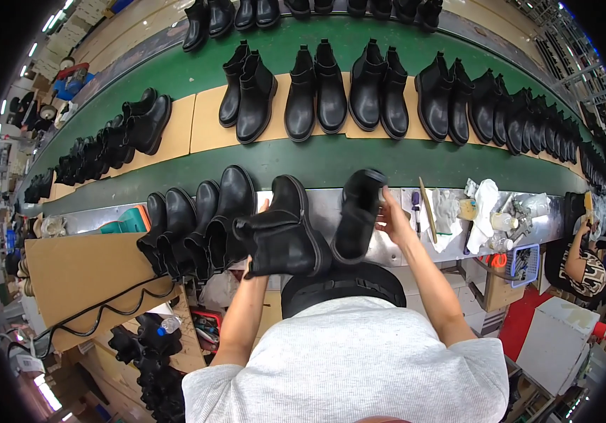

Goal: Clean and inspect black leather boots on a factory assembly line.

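Note:
Two black ankle boots are up in front of me, one in each hand. The left boot lies on its side in the air, toe away from me, its sole edge facing right. My left hand is closed on it from behind; most of the hand is hidden by the boot and only fingertips show. Slightly blurred, the right boot is tilted upright beside it. My right hand grips that boot along its right edge, fingers partly bent. To the left, several black boots stand on the metal bench edge.
Pairs of black boots line cardboard sheets on the green bench. On the right lie a brush-like stick, white cloth and small bottles. A cardboard box is at left; another person works far right.

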`<state>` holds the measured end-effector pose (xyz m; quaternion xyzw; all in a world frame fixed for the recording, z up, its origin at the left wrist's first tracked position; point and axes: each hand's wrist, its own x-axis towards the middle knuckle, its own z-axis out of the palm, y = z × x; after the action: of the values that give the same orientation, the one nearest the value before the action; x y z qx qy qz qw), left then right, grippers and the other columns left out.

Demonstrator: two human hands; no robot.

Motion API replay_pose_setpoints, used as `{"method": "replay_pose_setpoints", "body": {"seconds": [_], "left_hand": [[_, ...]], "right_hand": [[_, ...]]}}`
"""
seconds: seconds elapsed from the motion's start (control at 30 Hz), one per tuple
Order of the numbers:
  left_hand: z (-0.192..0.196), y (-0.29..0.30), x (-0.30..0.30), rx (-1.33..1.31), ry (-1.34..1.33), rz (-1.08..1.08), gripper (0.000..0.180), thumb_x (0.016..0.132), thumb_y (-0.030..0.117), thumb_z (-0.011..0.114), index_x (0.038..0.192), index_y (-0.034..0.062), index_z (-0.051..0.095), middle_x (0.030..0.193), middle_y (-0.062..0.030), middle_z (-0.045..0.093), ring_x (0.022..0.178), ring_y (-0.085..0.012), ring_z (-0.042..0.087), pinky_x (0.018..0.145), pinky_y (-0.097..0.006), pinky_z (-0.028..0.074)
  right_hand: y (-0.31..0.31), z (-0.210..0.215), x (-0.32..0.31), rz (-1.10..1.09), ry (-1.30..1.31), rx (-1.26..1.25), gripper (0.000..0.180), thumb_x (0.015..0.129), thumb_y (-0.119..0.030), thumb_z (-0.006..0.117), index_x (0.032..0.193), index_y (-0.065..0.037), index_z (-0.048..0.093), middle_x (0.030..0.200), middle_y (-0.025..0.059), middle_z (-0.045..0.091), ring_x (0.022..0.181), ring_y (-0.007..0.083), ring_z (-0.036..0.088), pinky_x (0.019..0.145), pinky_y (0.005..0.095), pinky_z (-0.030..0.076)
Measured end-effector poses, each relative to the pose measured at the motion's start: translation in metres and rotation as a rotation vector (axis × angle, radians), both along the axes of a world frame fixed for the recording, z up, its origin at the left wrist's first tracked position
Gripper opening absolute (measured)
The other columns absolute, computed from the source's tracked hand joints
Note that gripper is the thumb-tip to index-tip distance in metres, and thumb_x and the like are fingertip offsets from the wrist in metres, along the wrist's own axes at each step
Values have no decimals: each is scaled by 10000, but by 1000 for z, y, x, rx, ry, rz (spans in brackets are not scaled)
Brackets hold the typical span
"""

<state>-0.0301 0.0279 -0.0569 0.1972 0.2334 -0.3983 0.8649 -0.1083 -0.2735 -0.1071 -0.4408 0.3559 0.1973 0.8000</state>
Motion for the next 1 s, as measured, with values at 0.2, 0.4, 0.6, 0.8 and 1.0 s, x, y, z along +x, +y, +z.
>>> {"method": "replay_pose_setpoints", "body": {"seconds": [0.2,0.4,0.6,0.8,1.0], "left_hand": [[8,-15,-46,176,-150,111,535,912,443,472,1294,71,429,1208,-76,547,1116,-208,531,949,-373,434],[35,-21,-4,451,-229,15,641,869,353,613,1321,14,312,1266,-105,480,1092,-177,546,894,-327,474],[52,-30,15,452,-263,39,825,806,401,676,1348,5,196,1273,-133,458,1058,-221,567,841,-371,510],[60,-40,12,644,-261,125,1079,743,430,734,1403,-2,-2,1342,-196,352,1178,-275,466,874,-421,477],[45,-34,4,569,-288,152,1023,774,393,717,1411,6,16,1356,-185,338,1206,-268,434,951,-423,412]], "right_hand": [[70,80,-10,-69,-69,365,509,873,-451,548,1200,-62,522,1126,68,604,1045,215,565,904,362,442],[70,100,25,-146,-173,459,612,861,-534,523,1257,-69,484,1196,98,570,1074,225,565,930,399,449],[64,115,45,-156,-137,389,605,830,-558,555,1226,-102,508,1165,77,583,1052,210,572,917,431,449],[60,110,47,-156,-147,347,614,831,-570,543,1230,-105,509,1165,73,585,1072,215,561,939,437,428],[64,104,45,-202,-149,392,574,857,-486,563,1240,-63,495,1164,93,589,1056,220,576,942,407,442]]}}
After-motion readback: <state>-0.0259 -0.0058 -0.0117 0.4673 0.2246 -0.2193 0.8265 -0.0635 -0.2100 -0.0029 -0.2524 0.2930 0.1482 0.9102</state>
